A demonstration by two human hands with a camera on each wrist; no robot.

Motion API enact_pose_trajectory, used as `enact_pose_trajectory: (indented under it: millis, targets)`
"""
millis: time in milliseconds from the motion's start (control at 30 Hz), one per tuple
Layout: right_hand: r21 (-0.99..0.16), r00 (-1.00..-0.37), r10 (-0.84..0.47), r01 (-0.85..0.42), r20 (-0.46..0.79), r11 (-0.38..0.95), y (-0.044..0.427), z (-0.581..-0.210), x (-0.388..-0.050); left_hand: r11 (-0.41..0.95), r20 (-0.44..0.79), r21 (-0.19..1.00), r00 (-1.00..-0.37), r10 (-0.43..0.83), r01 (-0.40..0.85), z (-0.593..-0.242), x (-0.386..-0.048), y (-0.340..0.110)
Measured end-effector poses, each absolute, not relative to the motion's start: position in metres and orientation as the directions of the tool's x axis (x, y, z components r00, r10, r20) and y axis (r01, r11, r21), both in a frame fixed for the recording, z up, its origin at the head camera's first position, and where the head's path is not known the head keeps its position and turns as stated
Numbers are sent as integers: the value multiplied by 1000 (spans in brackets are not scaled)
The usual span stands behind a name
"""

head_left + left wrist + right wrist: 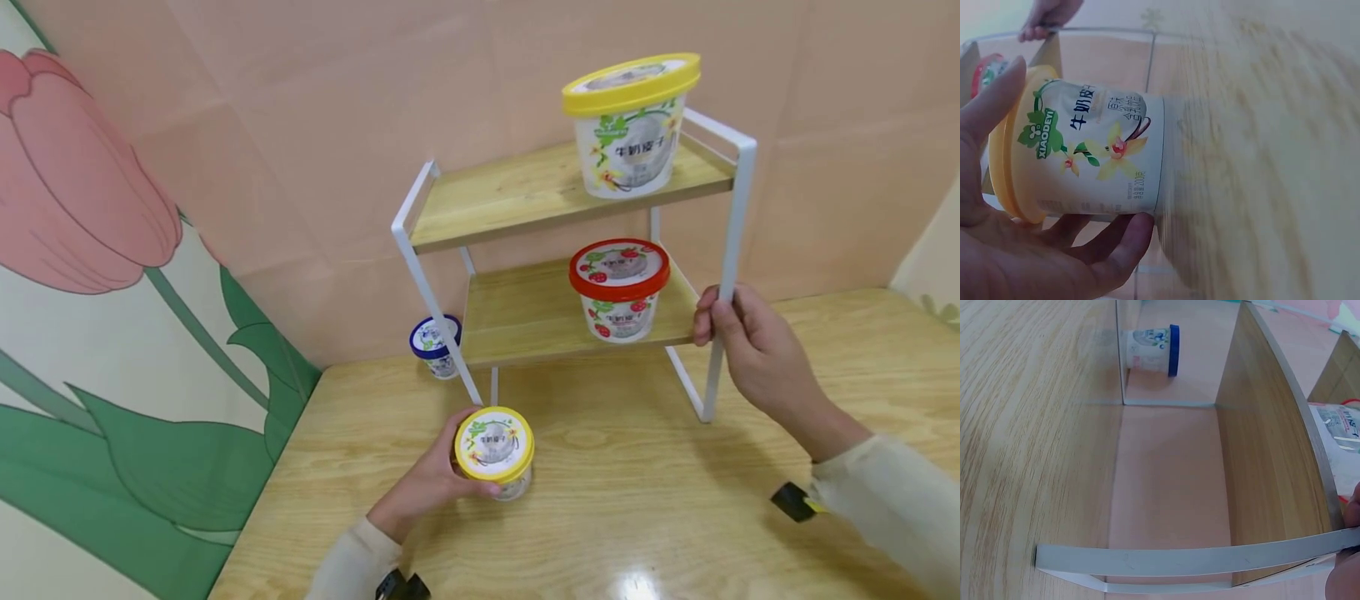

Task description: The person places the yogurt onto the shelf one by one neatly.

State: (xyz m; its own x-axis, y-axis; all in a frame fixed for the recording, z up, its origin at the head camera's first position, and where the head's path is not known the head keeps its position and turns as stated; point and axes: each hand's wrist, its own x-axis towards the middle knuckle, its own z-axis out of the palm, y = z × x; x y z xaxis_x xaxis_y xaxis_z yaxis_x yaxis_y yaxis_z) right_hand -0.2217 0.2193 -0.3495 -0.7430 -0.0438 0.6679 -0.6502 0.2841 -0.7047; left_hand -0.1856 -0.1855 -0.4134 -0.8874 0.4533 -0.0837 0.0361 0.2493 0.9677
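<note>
My left hand (427,486) grips a yellow-lidded paper cup (495,446), thumb on one side and fingers round the other. In the left wrist view this cup (1097,150) shows printed yellow flowers, and its base meets the tabletop. My right hand (765,354) holds the right front leg of a two-tier wooden shelf (502,187) with a white metal frame, at the height of its lower board. A larger yellow-lidded tub (633,137) stands on the top board near the right end. A red-lidded tub (621,292) sits on the lower board.
Behind the shelf's left legs, a blue-lidded cup (437,346) stands on the wooden table (600,517); it also shows past the frame in the right wrist view. A pink backdrop (315,150) rises at the back, and a tulip-patterned panel (82,167) borders the left.
</note>
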Motion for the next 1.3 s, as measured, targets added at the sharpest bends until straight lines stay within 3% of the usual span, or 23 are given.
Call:
enact_pose_trajectory:
  millis: [300, 767, 1300]
  targets:
    - [-697, -739, -40, -651, 673, 302, 219, -349, -220, 187, -120, 982, -867, 484, -32, -412, -185, -189]
    - [-703, -742, -40, -650, 670, 289, 219, -349, -220, 189, -135, 980, -897, 422, -59, -415, -188, -186]
    - [-717, -742, -42, -658, 669, 229, 220, -350, -221, 182, -79, 983, -920, 383, -9, -411, -191, -184]
